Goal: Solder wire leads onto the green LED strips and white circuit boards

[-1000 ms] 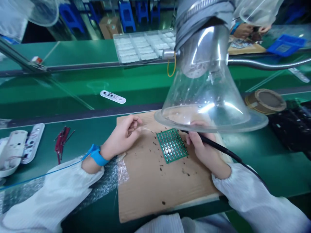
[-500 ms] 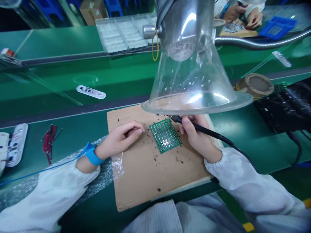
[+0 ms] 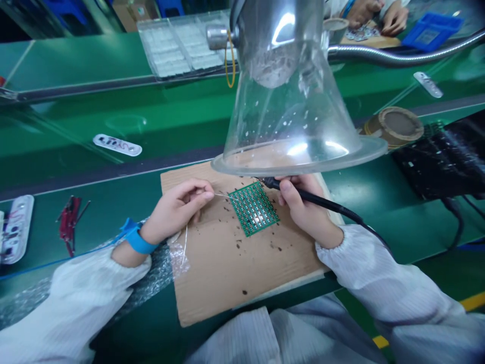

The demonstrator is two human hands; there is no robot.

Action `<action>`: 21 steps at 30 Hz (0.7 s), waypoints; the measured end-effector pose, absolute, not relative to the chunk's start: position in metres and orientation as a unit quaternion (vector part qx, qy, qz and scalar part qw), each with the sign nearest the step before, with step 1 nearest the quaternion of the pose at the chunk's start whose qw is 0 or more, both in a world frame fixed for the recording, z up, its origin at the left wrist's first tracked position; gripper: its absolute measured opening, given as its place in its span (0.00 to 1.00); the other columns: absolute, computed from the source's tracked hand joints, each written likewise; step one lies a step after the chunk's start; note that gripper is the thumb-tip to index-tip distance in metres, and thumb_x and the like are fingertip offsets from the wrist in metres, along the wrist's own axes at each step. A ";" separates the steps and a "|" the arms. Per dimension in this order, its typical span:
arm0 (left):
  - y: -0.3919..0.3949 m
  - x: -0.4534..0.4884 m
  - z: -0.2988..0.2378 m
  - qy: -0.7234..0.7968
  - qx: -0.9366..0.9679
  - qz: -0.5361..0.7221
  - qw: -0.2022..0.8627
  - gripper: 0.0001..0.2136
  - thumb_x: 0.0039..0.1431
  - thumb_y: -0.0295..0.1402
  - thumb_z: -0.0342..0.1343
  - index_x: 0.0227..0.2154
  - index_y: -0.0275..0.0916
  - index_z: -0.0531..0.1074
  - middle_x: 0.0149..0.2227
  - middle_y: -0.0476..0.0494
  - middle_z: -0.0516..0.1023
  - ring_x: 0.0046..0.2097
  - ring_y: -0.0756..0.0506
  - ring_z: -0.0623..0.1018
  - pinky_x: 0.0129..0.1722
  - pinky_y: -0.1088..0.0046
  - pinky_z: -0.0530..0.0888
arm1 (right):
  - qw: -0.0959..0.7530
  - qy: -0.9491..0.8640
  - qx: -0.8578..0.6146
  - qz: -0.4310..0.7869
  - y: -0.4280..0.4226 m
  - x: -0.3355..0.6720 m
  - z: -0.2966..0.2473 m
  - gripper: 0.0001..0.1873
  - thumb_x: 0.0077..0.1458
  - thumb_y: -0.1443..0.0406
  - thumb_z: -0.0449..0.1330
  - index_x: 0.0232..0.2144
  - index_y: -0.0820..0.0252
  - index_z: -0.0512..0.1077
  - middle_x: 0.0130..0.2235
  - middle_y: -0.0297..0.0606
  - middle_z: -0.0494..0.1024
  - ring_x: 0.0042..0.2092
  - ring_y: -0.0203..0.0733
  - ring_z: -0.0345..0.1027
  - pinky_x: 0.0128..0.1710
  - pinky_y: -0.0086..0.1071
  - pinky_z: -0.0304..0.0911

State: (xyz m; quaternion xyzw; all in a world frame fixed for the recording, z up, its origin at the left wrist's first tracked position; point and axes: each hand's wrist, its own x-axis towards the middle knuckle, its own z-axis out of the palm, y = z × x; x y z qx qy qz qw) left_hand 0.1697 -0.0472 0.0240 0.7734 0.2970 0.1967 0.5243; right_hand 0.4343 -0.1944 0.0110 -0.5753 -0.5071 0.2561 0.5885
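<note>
Pinching: left hand [image 3: 174, 210] closed narrowly, thumb and forefinger on a thin silvery solder wire [image 3: 226, 196], wire running almost level to the right, free end at the left edge of a green circuit board [image 3: 253, 208]. Right hand [image 3: 303, 210] closed firmly around the black handle of a soldering iron [image 3: 314, 199], pen-style. Iron's long axis slanting from near right to far left, tip aimed at the board's far corner and barely visible under the rim of a clear fume hood [image 3: 291, 111].

Board lying flat on a cardboard sheet [image 3: 212, 273], between both hands, skewed against the sheet's edges. Sides nearly equal, so no clear long axis; rows of pads set diagonally to the view. No clamp or tape visible on the board. Dark specks scattered across the cardboard.

Risks, by judgement: board sliding under iron pressure, owing to no visible restraint — misplaced joints as a result. Solder bridging between closely spaced pads from overfeeding the wire. Burn to the right fingers, given the tip's closeness. Knuckles clipping the hood rim just above — a possible jolt to the tip. Blue wrist strap [image 3: 137, 242] and its lead lying left, clear of the iron.
</note>
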 end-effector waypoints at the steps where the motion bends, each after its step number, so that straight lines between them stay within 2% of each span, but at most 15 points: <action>1: -0.048 0.170 0.025 0.289 0.793 0.202 0.497 0.07 0.70 0.37 0.60 0.39 0.39 0.75 0.29 0.52 0.72 0.23 0.54 0.69 0.23 0.77 0.67 | 0.584 -0.515 -0.576 0.249 -0.195 0.437 0.013 0.15 0.73 0.50 0.61 0.45 0.53 0.73 0.36 0.33 0.78 0.28 0.34 0.69 0.27 0.30 0.66; 6: -0.073 0.177 0.046 0.219 0.890 0.222 0.332 0.06 0.69 0.32 0.62 0.35 0.39 0.71 0.20 0.61 0.57 0.21 0.55 0.59 0.23 0.79 0.59 | 0.559 -0.538 -0.591 0.221 -0.228 0.451 0.022 0.08 0.73 0.56 0.62 0.43 0.53 0.76 0.36 0.34 0.79 0.30 0.35 0.72 0.29 0.31 0.66; 8: -0.084 0.185 0.055 0.167 0.911 0.220 0.306 0.05 0.70 0.30 0.59 0.36 0.39 0.70 0.21 0.61 0.60 0.21 0.55 0.59 0.22 0.79 0.58 | 0.557 -0.530 -0.600 0.220 -0.252 0.454 0.024 0.06 0.72 0.58 0.64 0.45 0.53 0.77 0.36 0.34 0.79 0.30 0.36 0.73 0.29 0.31 0.67; 10: -0.087 0.195 0.059 0.122 0.920 0.210 0.308 0.03 0.71 0.28 0.55 0.38 0.38 0.72 0.25 0.57 0.68 0.22 0.55 0.62 0.24 0.79 0.61 | 0.569 -0.506 -0.613 0.212 -0.274 0.454 0.023 0.05 0.72 0.60 0.64 0.46 0.53 0.77 0.35 0.34 0.79 0.30 0.36 0.73 0.30 0.31 0.68; 13: -0.077 0.207 0.051 0.146 0.908 0.208 0.334 0.06 0.73 0.30 0.54 0.41 0.37 0.76 0.29 0.52 0.75 0.25 0.54 0.67 0.27 0.78 0.65 | 0.598 -0.448 -0.630 0.211 -0.294 0.453 0.023 0.06 0.73 0.60 0.62 0.44 0.55 0.77 0.31 0.33 0.78 0.28 0.35 0.72 0.28 0.29 0.68; 15: -0.064 0.210 0.041 0.195 0.892 0.208 0.351 0.07 0.72 0.33 0.56 0.38 0.37 0.77 0.25 0.54 0.70 0.24 0.53 0.66 0.25 0.78 0.64 | 0.599 -0.430 -0.637 0.225 -0.296 0.456 0.025 0.07 0.74 0.59 0.61 0.43 0.55 0.76 0.28 0.32 0.76 0.26 0.35 0.70 0.26 0.29 0.66; 18: -0.047 0.207 0.030 0.227 0.880 0.223 0.353 0.08 0.68 0.33 0.58 0.32 0.38 0.74 0.19 0.58 0.58 0.21 0.53 0.60 0.22 0.78 0.59 | 0.571 -0.452 -0.646 0.230 -0.286 0.468 0.032 0.08 0.73 0.59 0.63 0.42 0.55 0.77 0.27 0.32 0.77 0.27 0.36 0.71 0.27 0.30 0.66; 21: -0.040 0.202 0.024 0.198 0.883 0.276 0.325 0.08 0.65 0.31 0.59 0.29 0.39 0.71 0.19 0.60 0.56 0.20 0.54 0.58 0.22 0.78 0.58 | 0.546 -0.492 -0.631 0.247 -0.261 0.481 0.037 0.09 0.72 0.57 0.64 0.40 0.55 0.77 0.28 0.33 0.78 0.28 0.37 0.72 0.28 0.31 0.66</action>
